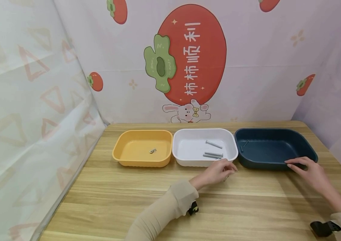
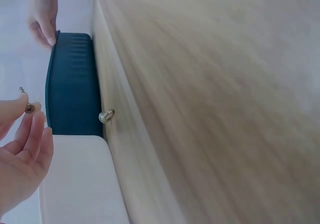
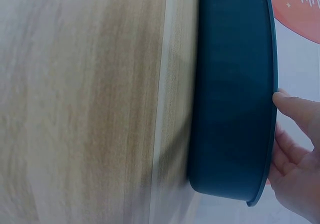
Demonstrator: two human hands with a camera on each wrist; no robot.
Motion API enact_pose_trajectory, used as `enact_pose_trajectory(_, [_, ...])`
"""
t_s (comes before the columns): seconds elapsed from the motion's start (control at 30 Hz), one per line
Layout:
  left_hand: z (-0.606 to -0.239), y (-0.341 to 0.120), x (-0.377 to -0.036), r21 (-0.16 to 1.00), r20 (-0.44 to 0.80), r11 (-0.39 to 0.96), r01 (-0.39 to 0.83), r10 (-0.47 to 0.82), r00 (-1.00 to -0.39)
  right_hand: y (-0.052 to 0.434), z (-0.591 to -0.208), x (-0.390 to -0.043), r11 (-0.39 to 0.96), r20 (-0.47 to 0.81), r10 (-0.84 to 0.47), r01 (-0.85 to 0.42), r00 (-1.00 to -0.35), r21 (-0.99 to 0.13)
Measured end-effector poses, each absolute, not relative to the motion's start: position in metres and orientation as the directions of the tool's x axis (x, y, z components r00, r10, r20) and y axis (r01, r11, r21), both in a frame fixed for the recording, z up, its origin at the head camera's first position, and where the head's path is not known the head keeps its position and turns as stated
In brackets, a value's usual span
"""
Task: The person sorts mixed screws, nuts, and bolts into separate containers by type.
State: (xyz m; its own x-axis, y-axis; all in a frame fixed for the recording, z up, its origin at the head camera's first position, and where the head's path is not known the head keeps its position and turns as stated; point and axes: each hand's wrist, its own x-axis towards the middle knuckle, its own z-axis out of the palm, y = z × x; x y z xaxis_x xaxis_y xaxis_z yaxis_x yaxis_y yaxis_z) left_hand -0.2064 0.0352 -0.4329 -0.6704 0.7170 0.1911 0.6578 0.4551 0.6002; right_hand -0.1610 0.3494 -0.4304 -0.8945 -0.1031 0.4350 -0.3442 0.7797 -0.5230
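My left hand pinches a small screw between thumb and fingertips, just in front of the white tray. Beneath that hand another short screw is on the wooden table, partly hidden by the fingers in the head view. At the front right of the dark blue tray, my right hand grips the rim, its thumb on the near side and its fingers behind. Two small thin screws lie at the left end inside this tray.
The white tray contains several long bolts. To its left stands a yellow tray with a few small metal nuts in it. The three trays form a row along the back of the table, before a printed cloth backdrop.
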Motion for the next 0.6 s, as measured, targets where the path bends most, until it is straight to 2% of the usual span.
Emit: enact_pose_trajectory(0.6, [-0.428,0.056,-0.207,0.662,0.285,0.426,0.617,0.618,-0.733,0.350,-0.433,-0.161,0.771,0.449,-0.109,-0.360,-0.887,-0.525])
